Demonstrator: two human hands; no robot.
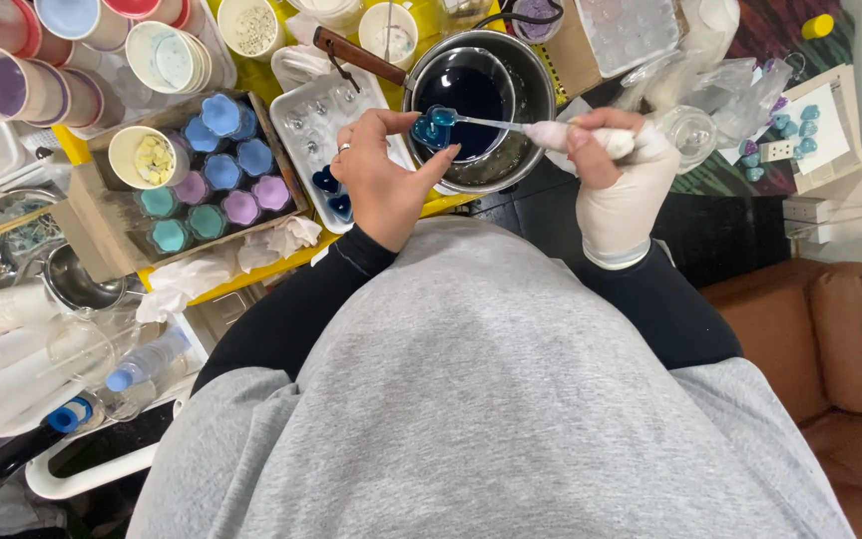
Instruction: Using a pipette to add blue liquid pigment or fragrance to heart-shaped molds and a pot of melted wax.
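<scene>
The left hand [383, 178] was bare and had a ring on one finger. Its fingers pinched a small blue mold [427, 132] and held it up, right in front of a metal pot [531, 92] with dark blue liquid inside. The right hand [619, 170] wore a white glove. It was closed around the wrapped handle of a little spoon [481, 123]. The spoon reached across to the left, and its blue tip sat just above the mold, touching it or almost touching it. So the mold was between the two hands, but much closer to the left one.

Left of the left hand lay a clear tray [317, 135] with a few dark blue pieces in it. Farther left was a box [102, 215] full of blue, teal and purple flower shapes [223, 172].
</scene>
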